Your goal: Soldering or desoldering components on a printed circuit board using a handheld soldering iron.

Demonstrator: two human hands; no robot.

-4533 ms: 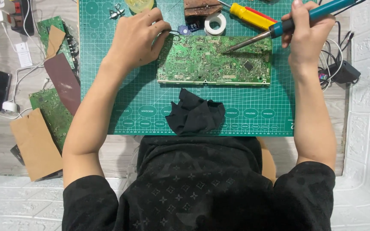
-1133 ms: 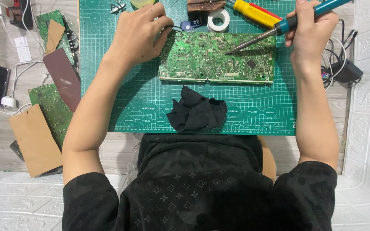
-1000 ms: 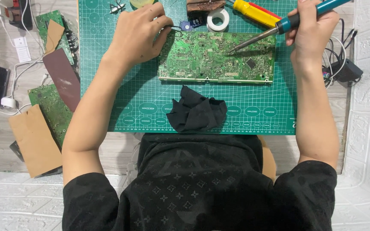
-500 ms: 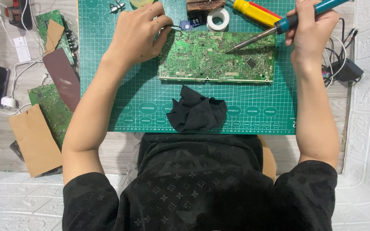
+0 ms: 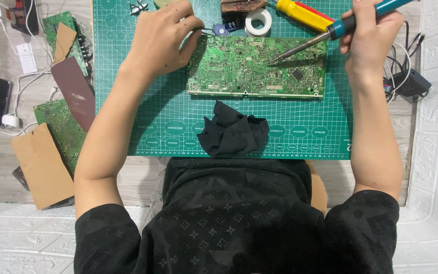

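While the right hand (image 5: pixel 368 38) grips a blue-handled soldering iron (image 5: pixel 330 34), its tip meets the green circuit board (image 5: pixel 257 66) lying on the green cutting mat (image 5: pixel 178 116). Curled at the board's left edge, the left hand (image 5: pixel 160 38) pinches a thin wire (barely visible). A black cloth (image 5: pixel 231 134) lies just below the board.

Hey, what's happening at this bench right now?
A person is soldering a green circuit board that lies on a green cutting mat. The right hand grips a blue-handled soldering iron, its tip down on the board. The left hand rests at the board's left end, pinching what looks like thin wire. A crumpled black cloth lies just below the board, with a tape roll and a yellow screwdriver above it.
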